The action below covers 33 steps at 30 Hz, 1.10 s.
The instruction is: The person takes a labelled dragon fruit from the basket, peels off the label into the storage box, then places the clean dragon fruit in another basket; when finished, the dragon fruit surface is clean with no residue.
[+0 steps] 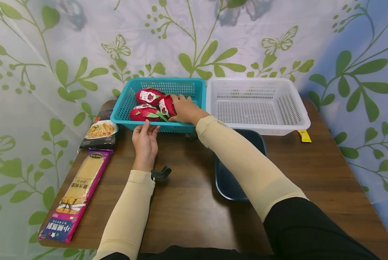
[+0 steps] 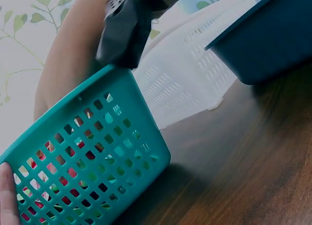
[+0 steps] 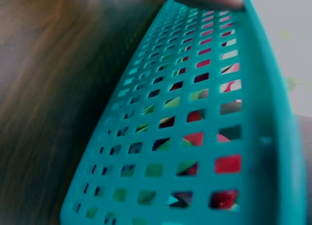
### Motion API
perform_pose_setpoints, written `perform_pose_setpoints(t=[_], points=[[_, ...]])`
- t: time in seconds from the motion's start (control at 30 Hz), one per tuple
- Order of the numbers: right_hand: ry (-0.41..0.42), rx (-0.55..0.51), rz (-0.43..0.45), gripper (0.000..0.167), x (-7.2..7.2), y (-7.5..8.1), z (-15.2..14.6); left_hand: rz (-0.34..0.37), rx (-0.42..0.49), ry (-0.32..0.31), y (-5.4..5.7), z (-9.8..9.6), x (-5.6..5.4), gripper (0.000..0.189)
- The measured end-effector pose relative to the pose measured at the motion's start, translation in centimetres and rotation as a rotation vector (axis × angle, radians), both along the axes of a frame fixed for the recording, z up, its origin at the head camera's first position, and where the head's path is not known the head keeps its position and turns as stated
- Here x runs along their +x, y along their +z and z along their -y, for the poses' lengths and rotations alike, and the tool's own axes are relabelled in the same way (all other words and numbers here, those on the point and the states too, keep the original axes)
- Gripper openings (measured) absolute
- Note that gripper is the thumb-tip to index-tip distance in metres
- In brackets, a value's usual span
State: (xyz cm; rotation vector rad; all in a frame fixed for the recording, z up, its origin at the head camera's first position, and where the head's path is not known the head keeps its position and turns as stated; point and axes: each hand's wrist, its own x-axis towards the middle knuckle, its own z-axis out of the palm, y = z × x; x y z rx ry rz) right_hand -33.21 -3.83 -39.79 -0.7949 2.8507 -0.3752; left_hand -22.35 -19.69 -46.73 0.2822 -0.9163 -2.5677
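Three red dragon fruits, with white labels and green tips, lie in a teal basket (image 1: pixel 184 127). My right hand (image 1: pixel 185 109) reaches over the basket's front rim and grips the right-hand dragon fruit (image 1: pixel 168 105); part of that fruit is hidden by the fingers. Another dragon fruit (image 1: pixel 147 113) lies at the front, and a third (image 1: pixel 145 95) behind it. Palm up, my left hand (image 1: pixel 145 144) touches the basket's front wall, its fingers fairly straight. In the left wrist view, part of the left hand (image 2: pixel 7 198) lies against the teal wall.
Right of the teal basket stands a white basket (image 1: pixel 255 127). A dark blue bin (image 1: pixel 227 180) sits before it, partly under my right forearm. Spaghetti (image 1: pixel 80 187) and a black noodle pack (image 1: pixel 99 131) lie at left. A yellow packet (image 1: pixel 304 136) pokes out at right.
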Motion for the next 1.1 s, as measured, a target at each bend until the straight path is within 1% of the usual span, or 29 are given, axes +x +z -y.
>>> perform_pose_setpoints(t=[0.13, 0.2, 0.3, 0.43, 0.6, 0.73, 0.93, 1.1], points=[[-0.029, -0.04, 0.066, 0.104, -0.5, -0.4, 0.7, 0.006, 0.002, -0.009, -0.1, -0.1, 0.0, 0.03], [-0.041, -0.065, 0.085, 0.103, -0.6, -0.6, 1.0, 0.012, -0.012, -0.012, -0.1, -0.1, 0.1, 0.031], [-0.053, -0.089, 0.077, 0.104, -0.9, -1.1, 1.4, 0.019, -0.02, -0.011, -0.1, -0.2, 0.1, 0.035], [-0.081, -0.093, 0.053, 0.106, -1.5, -1.7, 1.9, 0.023, -0.022, -0.011, 0.1, -0.1, 0.0, 0.039], [-0.119, -0.104, 0.018, 0.103, -2.2, -1.7, 2.0, 0.013, -0.03, -0.006, 0.4, -0.1, -0.2, 0.041], [-0.153, -0.128, 0.011, 0.099, -2.4, -1.5, 1.6, 0.006, -0.025, 0.006, 0.6, -0.1, -0.3, 0.036], [-0.19, -0.249, 0.034, 0.094, -2.3, -1.5, 0.9, 0.0, -0.006, 0.008, 0.9, -0.1, -0.4, 0.031], [-0.175, -0.322, 0.031, 0.093, -2.0, -1.1, 0.4, 0.0, -0.006, 0.01, 0.9, -0.1, -0.3, 0.028]])
